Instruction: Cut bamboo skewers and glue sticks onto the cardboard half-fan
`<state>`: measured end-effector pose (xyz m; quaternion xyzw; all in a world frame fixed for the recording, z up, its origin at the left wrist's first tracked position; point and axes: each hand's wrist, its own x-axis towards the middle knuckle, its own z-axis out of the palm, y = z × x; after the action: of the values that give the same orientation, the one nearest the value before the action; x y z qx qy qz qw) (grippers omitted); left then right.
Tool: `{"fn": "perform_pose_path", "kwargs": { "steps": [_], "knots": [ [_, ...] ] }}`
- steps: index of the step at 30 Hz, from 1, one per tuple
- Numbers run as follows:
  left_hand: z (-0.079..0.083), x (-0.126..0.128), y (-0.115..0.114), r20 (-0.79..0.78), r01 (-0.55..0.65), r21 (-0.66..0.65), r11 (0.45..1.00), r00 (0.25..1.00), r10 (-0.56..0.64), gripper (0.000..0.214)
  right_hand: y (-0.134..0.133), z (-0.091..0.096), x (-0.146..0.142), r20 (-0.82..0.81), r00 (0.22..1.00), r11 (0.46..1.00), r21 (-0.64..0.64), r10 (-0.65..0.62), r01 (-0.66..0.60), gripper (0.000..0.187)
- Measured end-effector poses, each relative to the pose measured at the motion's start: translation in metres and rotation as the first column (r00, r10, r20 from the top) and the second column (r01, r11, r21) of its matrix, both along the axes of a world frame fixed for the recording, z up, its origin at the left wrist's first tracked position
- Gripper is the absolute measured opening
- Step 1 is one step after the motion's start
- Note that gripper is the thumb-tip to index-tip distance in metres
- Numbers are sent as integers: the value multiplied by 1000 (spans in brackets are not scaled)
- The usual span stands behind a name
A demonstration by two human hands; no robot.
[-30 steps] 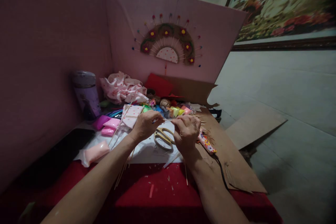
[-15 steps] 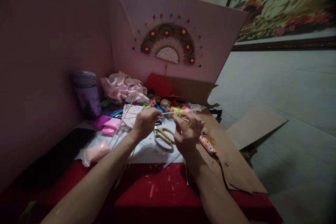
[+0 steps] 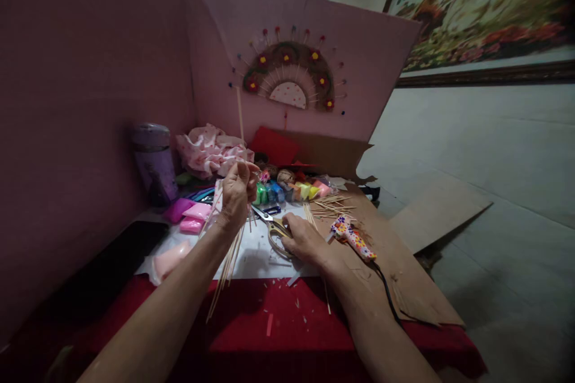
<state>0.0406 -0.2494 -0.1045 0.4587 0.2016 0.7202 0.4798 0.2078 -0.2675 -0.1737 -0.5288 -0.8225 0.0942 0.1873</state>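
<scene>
My left hand point(image 3: 240, 188) is closed on a thin pale wooden stick point(image 3: 241, 116), which points upward above the fist in front of the pink board. A short bent piece shows at the stick's tip. To the right and lower, my right hand point(image 3: 305, 239) has its fingers on the gold handles of a pair of scissors point(image 3: 275, 242). The scissors lie on the white sheet point(image 3: 256, 257), blades pointing up and left. Several more wooden sticks point(image 3: 230, 260) lie below my left hand. The fingertips of my right hand are partly hidden by the hand itself.
A flowered glue gun point(image 3: 354, 239) lies on cardboard point(image 3: 404, 287) at right, near piled sticks point(image 3: 332, 206). Behind are colored clay packets point(image 3: 274, 192) and crumpled cloth point(image 3: 211, 152). A purple tumbler point(image 3: 155, 164) stands left. A decorated half-ring point(image 3: 287, 54) is on the pink board point(image 3: 368, 48).
Both hands were together with the stick level between them. Now my left hand has it upright, and my right hand has let go and moved down to the scissors.
</scene>
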Motion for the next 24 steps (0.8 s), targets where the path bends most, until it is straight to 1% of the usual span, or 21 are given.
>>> {"fn": "perform_pose_path", "kwargs": {
  "steps": [2, 4, 6, 7, 8, 10, 14, 17, 19, 22, 24],
  "knots": [
    [-6, 0, 3, 9, 61, -48, 997, 998, -61, 36, 2, 1, 0, -126, 992, 996, -90, 11, -22, 27],
    [-11, 0, 7, 22, 77, -49, 996, 997, -76, 32, 4, 3, 0, -300, 952, 965, -262, -59, -23, 31],
    [-15, -1, 9, 36, 73, -30, 997, 997, -71, 30, 5, 6, -2, -453, 870, 897, -442, -197, -27, 39],
    [-16, -1, 11, 43, 68, -21, 997, 997, -68, 30, 5, 7, -3, -509, 820, 868, -496, -263, -29, 43],
    [-17, 0, 12, 51, 62, -13, 998, 997, -61, 31, 6, 9, -4, -554, 771, 851, -524, -314, -30, 47],
    [-19, 1, 13, 63, 41, 1, 999, 997, -41, 33, 6, 10, -5, -646, 668, 854, -519, -369, -30, 47],
    [-29, 7, 16, 46, 5, 7, 1000, 999, -5, 37, 8, 12, -2, -775, 500, 887, -460, -387, -27, 38],
    [-39, 12, 18, -55, 25, -23, 999, 998, -26, 36, 9, 11, 0, -858, 368, 924, -383, -358, 6, 38],
    [-42, 14, 18, -158, -8, -56, 998, 987, -1, 34, 9, 11, 0, -903, 279, 942, -335, -327, 22, 38],
    [-42, 14, 17, -319, -128, -90, 988, 943, 94, 28, 9, 9, -1, -928, 212, 950, -313, -305, 0, 36],
    [-41, 13, 16, -385, -155, -111, 982, 917, 101, 24, 9, 7, -3, -942, 192, 959, -282, -274, -15, 37]
  ]
}}
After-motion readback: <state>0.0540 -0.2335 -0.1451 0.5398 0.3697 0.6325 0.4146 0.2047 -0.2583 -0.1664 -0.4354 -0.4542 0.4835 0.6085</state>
